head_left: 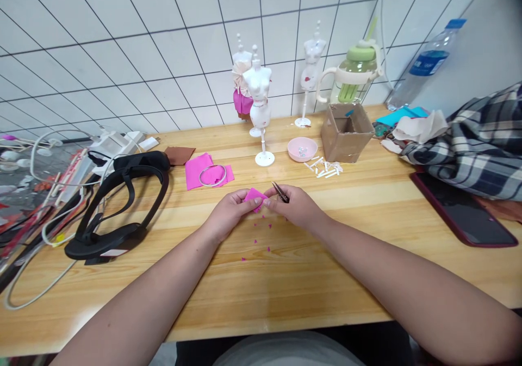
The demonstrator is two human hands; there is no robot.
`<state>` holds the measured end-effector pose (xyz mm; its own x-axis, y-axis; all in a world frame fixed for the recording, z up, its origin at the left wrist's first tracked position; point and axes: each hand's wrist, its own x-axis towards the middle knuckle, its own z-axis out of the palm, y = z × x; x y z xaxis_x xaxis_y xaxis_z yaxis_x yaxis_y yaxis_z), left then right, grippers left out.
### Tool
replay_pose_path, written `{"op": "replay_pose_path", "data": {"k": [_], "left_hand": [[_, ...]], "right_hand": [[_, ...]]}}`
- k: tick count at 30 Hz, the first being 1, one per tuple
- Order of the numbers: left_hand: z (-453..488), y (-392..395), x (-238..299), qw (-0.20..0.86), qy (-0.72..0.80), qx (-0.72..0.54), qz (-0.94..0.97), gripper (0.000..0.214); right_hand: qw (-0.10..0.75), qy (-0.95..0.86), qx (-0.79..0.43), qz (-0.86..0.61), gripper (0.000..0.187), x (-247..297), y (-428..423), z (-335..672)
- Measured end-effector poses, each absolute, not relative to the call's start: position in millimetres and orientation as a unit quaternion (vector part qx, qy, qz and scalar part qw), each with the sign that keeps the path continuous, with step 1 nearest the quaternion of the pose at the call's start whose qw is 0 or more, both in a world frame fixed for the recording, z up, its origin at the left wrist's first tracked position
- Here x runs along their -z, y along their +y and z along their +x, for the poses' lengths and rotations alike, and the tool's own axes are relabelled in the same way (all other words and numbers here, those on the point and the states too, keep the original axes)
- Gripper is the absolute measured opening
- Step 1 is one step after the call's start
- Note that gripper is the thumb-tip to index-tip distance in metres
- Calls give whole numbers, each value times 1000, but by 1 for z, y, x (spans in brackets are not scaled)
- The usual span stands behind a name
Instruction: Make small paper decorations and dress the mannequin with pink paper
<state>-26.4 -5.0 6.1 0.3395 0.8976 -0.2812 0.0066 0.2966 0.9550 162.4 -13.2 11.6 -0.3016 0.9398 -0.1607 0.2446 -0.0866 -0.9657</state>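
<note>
My left hand (227, 212) is closed in a pinch on a small pink fabric piece (253, 196) above the wooden table (261, 279). My right hand (297, 205) is closed on small dark scissors (280, 191), whose tips point up and left right beside the fabric. Several tiny pink scraps (261, 241) lie on the table just under and in front of my hands. A white mini mannequin (260, 110) stands upright on its round base behind my hands.
Pink fabric sheets (204, 171) with a metal ring (212, 175) lie to the left, beside a black head strap (122, 203) and cables. Behind are two more mannequins, a pink bowl (302, 149), a cardboard box (346, 131), white sticks, a green cup, a water bottle, a phone (460, 213) and plaid cloth (477, 137).
</note>
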Motion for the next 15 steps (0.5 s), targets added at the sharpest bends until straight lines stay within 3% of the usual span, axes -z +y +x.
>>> {"op": "replay_pose_path", "data": {"k": [11, 15], "left_hand": [[-25, -6, -5, 647, 472, -361, 478, 28], [-25, -4, -5, 644, 478, -378, 462, 27]], "right_hand": [[286, -605, -550, -499, 21, -3, -10, 165], [277, -589, -559, -514, 30, -9, -8, 168]]}}
